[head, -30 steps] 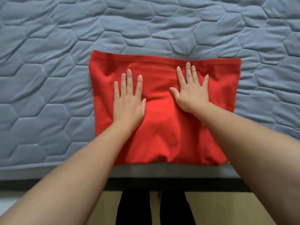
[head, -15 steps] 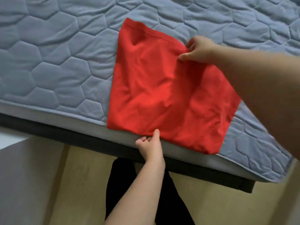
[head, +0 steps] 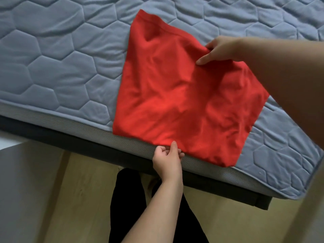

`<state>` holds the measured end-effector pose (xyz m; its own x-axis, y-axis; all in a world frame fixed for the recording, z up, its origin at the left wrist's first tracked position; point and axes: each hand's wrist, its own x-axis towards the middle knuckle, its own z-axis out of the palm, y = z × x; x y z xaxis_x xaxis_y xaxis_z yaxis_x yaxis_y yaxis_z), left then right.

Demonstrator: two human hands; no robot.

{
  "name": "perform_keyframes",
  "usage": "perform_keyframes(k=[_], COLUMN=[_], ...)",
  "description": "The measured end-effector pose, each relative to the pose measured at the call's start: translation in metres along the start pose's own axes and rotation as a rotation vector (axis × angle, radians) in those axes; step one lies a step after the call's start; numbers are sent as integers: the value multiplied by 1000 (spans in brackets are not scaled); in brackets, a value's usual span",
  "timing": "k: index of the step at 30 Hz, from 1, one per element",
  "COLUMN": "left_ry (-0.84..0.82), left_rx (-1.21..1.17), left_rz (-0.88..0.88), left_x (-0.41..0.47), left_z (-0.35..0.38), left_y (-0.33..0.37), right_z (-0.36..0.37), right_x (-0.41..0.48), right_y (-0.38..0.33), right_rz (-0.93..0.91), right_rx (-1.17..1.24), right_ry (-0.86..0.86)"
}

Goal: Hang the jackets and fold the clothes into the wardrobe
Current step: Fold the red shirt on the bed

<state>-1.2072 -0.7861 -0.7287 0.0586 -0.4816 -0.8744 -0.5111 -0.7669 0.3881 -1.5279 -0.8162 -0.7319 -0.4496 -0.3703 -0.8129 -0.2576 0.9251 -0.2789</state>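
**Item:** red garment (head: 184,102), folded into a rough rectangle, with its top layer creasing in several places. It is lying on the bed (head: 61,67) at the near edge. Its near hem is just overhanging the mesh side band, and its length is running obliquely away from that edge.

**Left hand** (head: 166,160): it is pinching the near hem where the cloth meets the bed's near edge. The thumb is pressing on top and the fingers (head: 161,151) are curling underneath. The likely purpose is to get beneath every layer so that the fold comes up as one piece.

**Right hand** (head: 220,50): it is gripping the opposite, far edge. One finger is lying along the top of the cloth and the others are tucking round the edge. Holding two opposite edges is probably keeping the layers together and taut. Whether this is for a lift or for one more fold cannot be told.

**Carrier:** the bed is wearing a grey-blue cover quilted in hexagons, which is giving the cloth a flat, soft folding surface.

**Surroundings:** a dark bed frame (head: 52,135) is running under the near edge, with a pale floor (head: 87,190) below it. The person's legs (head: 128,199), in black, are standing close against that edge.

**Status, judged:** the folding is looking nearly complete. No wardrobe or jackets are showing, so the putting away is not yet done.
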Motion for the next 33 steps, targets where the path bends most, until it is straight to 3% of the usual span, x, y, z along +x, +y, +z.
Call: perform_keyframes(k=[3, 8, 13, 17, 21, 27, 30, 33], left_ry=[23, -75, -174, -189, -309, -637, -560, -548], left_rx=[22, -266, -279, -101, 46, 192, 290, 412], left_rz=[15, -161, -188, 124, 407, 560, 637, 728], left_x=[1, 3, -1, -17, -29, -52, -78, -93], left_z=[5, 17, 20, 1, -30, -31, -19, -15], left_y=[-2, -2, -3, 15, 91, 268, 333, 353], right_z=[3, 7, 4, -5, -39, -114, -127, -109], right_x=[1, 0, -10, -33, -84, -179, -223, -255], right_y=[5, 9, 13, 19, 32, 49, 50, 50], right_rz=[-6, -20, -7, 14, -3, -77, -111, -57], right_rx=[8, 93, 337, 496, 766, 1099, 1063, 982], right_ry=[29, 58, 66, 122, 204, 355, 366, 413])
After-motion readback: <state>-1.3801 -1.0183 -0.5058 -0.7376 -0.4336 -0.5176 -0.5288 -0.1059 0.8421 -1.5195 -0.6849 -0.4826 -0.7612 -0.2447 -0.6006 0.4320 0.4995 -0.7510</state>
